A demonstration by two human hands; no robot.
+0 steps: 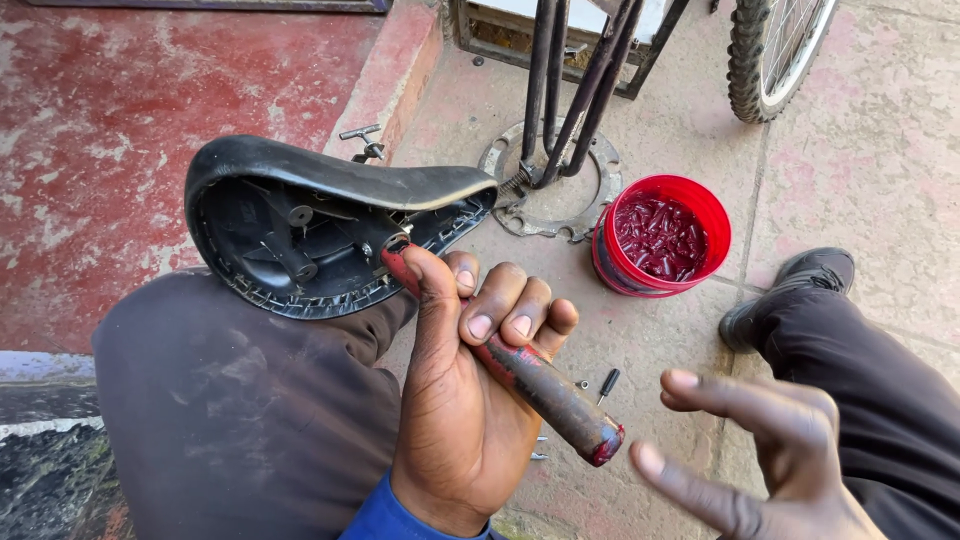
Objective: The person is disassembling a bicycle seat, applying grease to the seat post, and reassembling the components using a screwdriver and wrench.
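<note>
Left hand [470, 400], fingers curled and thumb raised, grips a red-handled tool [540, 385] whose tip meets the underside of the black bicycle saddle [320, 235] resting on the left knee. Right of the saddle stands a red tub [655, 240], seemingly holding small dark red pieces. Right hand [770, 470] hovers below it, fingers spread, empty.

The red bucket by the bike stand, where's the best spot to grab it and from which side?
Grip the red bucket by its rim, coming down from above. It stands upright and open-topped on the pavement, full of small dark pieces, so a top grip keeps it level. The free right hand is nearest; the left hand holds a tool.
</note>
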